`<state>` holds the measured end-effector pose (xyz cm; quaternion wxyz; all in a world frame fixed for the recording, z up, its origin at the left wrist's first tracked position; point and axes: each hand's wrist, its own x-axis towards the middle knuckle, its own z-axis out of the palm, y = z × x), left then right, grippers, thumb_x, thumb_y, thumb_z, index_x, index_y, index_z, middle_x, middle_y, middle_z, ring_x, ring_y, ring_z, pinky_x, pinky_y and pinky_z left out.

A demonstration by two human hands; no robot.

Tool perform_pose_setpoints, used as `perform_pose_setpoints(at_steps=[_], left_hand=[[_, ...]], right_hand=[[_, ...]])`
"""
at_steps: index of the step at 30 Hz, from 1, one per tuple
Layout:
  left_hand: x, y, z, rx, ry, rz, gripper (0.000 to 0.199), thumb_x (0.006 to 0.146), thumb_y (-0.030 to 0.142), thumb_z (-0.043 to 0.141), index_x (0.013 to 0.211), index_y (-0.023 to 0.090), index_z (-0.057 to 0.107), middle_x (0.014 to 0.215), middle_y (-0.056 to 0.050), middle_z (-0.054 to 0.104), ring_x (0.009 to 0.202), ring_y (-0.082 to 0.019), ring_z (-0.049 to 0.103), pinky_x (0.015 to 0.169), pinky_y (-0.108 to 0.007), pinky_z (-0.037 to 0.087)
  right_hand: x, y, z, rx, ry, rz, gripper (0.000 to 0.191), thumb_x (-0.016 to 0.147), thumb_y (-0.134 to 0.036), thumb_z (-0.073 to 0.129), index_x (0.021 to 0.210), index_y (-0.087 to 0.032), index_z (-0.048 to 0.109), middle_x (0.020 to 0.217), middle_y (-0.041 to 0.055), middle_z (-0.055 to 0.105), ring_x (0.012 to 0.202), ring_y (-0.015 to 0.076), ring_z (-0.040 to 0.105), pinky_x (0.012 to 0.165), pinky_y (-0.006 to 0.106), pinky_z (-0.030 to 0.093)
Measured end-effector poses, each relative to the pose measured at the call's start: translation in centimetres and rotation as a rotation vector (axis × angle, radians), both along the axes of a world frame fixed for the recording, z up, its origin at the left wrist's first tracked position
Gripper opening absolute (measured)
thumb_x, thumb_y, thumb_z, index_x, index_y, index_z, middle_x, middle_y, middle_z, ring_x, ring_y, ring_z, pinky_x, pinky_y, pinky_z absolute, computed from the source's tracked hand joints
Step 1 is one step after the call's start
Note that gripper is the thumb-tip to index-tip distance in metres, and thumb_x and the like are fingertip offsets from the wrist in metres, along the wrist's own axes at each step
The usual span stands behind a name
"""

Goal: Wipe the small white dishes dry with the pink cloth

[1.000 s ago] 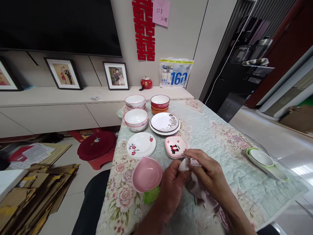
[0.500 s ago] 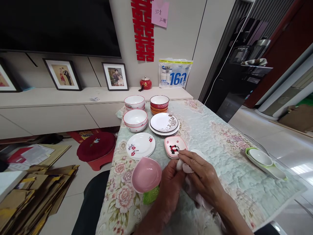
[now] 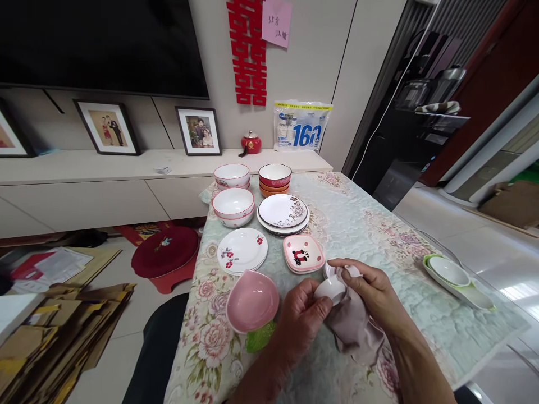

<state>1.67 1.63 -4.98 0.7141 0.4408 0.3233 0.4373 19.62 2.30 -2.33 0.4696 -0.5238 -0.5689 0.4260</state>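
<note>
The left hand [image 3: 305, 308] has its grip closed on a small white dish [image 3: 329, 289], with the thumb at the near side of it. The right hand [image 3: 373, 286] has also a closed grip, and it pinches a greyish-pink cloth [image 3: 357, 328] against the right side of this dish. The dish is above the table [image 3: 357, 224], to the right of a pink bowl [image 3: 252, 300] with a green leaf [image 3: 260, 337], and near a square pink plate [image 3: 304, 252] (this one bears a black and red cartoon figure). Another white piece [image 3: 329, 269] shows beside the right fingers, but I cannot tell its full shape.
</note>
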Motion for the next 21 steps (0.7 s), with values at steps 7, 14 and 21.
perform_pose_setpoints(at_steps=[7,14,21], left_hand=[[0.5,-0.3,0.3,0.072,0.119,0.124,0.009,0.082,0.027,0.064,0.082,0.018,0.067,0.073,0.0,0.062,0.072,-0.018,0.053,0.066,-0.028,0.041],[0.6,-0.6,0.6,0.052,0.052,0.146,0.01,0.082,0.028,0.066,0.081,0.018,0.067,0.07,0.0,0.061,0.067,-0.016,0.051,0.064,-0.027,0.04],[0.3,-0.3,0.1,-0.013,0.028,0.172,0.019,0.076,0.033,0.074,0.077,0.016,0.064,0.069,0.002,0.057,0.068,-0.015,0.045,0.063,-0.026,0.037]], right_hand=[[-3.1,-1.0,0.7,0.44,-0.56,0.111,0.035,0.098,-0.021,0.049,0.126,-0.026,0.071,0.117,0.0087,0.075,0.106,0.0242,0.072,0.088,0.036,0.059],[-3.5,-1.3,0.2,0.511,-0.653,-0.007,0.036,0.097,-0.019,0.047,0.127,-0.02,0.069,0.122,0.0113,0.074,0.11,0.0259,0.071,0.091,0.038,0.06],[-2.2,-0.4,-0.2,0.344,-0.553,-0.137,0.033,0.101,-0.029,0.046,0.122,-0.019,0.071,0.112,0.0093,0.078,0.101,0.0239,0.075,0.084,0.034,0.062]])
